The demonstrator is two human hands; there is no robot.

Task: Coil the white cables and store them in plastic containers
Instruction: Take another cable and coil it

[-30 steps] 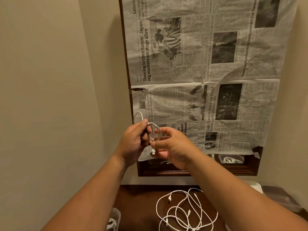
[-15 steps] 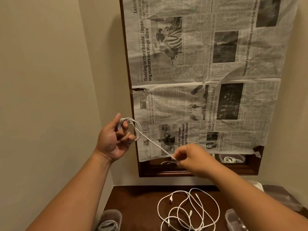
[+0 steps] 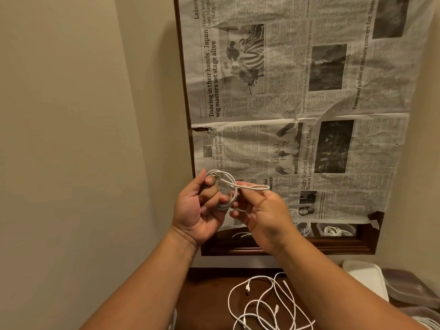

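The left hand (image 3: 197,210) has its fingers curled round a small coil of white cable (image 3: 220,173), several turns stacked together and held up in front of the wall. The right hand (image 3: 264,215) pinches the same cable's short free tail between thumb and fingertips, and that tail sticks out to the right past the coil. Both hands are closed on it, and neither is wide. By my reckoning this one is nearly wound; only the tail needs tucking or wrapping before it can go into a box.

Plenty is left beyond that. On the dark table (image 3: 204,291) below lies a tangle of loose cables (image 3: 266,301), not yet coiled, with connectors showing among the loops. At the right edge sit clear plastic containers (image 3: 409,291) with a white lid (image 3: 364,279) beside them. One at the bottom corner seems to hold white cable, though it is cut off by the frame. Under the newspaper (image 3: 297,91) taped over the framed glass, a bare strip shows tubs with coils inside, probably a reflection, so some storing looks done.
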